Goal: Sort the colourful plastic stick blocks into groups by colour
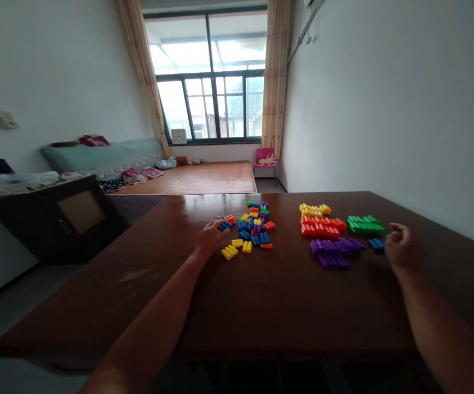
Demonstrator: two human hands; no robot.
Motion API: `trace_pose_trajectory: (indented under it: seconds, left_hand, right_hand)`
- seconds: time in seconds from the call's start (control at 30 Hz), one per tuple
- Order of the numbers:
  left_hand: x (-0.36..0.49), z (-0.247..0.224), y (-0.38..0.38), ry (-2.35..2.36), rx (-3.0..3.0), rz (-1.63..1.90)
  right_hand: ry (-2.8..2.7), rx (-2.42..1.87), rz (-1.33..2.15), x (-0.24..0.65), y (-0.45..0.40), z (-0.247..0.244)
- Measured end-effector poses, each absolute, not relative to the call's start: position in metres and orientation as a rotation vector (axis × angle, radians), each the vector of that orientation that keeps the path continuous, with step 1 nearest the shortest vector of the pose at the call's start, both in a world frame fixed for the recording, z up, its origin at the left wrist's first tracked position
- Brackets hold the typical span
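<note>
My left hand is at the left edge of a mixed pile of coloured pieces, its fingers closed round a blue piece. My right hand is beside a small blue group, blurred, with its fingers curled; whether it holds anything cannot be made out. Left of it lie green pieces, red-orange pieces, yellow pieces and purple pieces, each colour grouped. Loose yellow pieces lie at the near side of the mixed pile.
The pieces lie on a dark brown table. Beyond it are a bed, a pink chair and a window. A dark cabinet stands at the left, and a white wall runs along the right.
</note>
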State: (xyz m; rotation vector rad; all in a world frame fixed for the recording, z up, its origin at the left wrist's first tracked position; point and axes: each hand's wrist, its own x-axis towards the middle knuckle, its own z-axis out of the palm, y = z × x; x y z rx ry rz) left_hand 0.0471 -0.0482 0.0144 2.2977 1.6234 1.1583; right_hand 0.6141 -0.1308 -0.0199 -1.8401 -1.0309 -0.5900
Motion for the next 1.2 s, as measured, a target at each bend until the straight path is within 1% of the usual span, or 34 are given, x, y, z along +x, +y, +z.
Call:
trace_pose_trajectory:
  seconds: [0.1, 0.17, 0.23, 0.3, 0.4, 0.47, 0.53, 0.67, 0.77, 0.83, 0.9, 1.0, 1.1, 1.2]
  left_hand:
    - [0.057, 0.014, -0.053, 1.428, 2.317, 1.225]
    - [0.066, 0.015, -0.058, 1.297, 2.357, 1.229]
    - [0.073, 0.016, -0.066, 1.206, 2.417, 1.181]
    - [0.079, 0.019, -0.075, 1.127, 2.468, 1.131]
    - [0.084, 0.021, -0.085, 1.015, 2.517, 1.134]
    - [0.085, 0.021, -0.087, 0.963, 2.549, 1.172]
    - [0.085, 0.019, -0.086, 0.925, 2.592, 1.229]
    - [0.085, 0.017, -0.083, 0.851, 2.692, 1.325]
    - [0.085, 0.016, -0.084, 0.87, 2.764, 1.277]
    - [0.084, 0.016, -0.083, 0.929, 2.787, 1.218]
    - [0.081, 0.014, -0.08, 0.978, 2.786, 1.179]
    - [0.075, 0.01, -0.069, 1.031, 2.755, 1.208]
    - [0.071, 0.006, -0.058, 1.065, 2.731, 1.265]
    - [0.07, 0.003, -0.054, 1.055, 2.755, 1.253]
  right_hand:
    - [-1.223, -1.645, -0.713, 0.573, -0.131, 0.007]
    - [-1.442, -1.486, -0.693, 0.529, -0.131, 0.024]
    - [-1.67, -1.369, -0.518, 0.474, -0.129, 0.036]
    - [-1.836, -1.3, -0.224, 0.416, -0.126, 0.038]
    - [-1.948, -1.22, 0.207, 0.342, -0.118, 0.031]
    - [-1.963, -1.153, 0.43, 0.309, -0.109, 0.023]
    - [-1.942, -1.082, 0.572, 0.289, -0.101, 0.018]
    - [-1.898, -0.938, 0.682, 0.277, -0.093, 0.016]
    - [-1.878, -0.942, 0.7, 0.29, -0.095, 0.022]
    - [-1.814, -1.03, 0.634, 0.316, -0.094, 0.031]
    - [-1.69, -1.149, 0.491, 0.361, -0.09, 0.041]
    - [-1.436, -1.369, 0.164, 0.459, -0.084, 0.047]
    - [-1.151, -1.668, -0.198, 0.573, -0.093, 0.027]
    - [-0.881, -1.888, -0.376, 0.668, -0.119, -0.014]
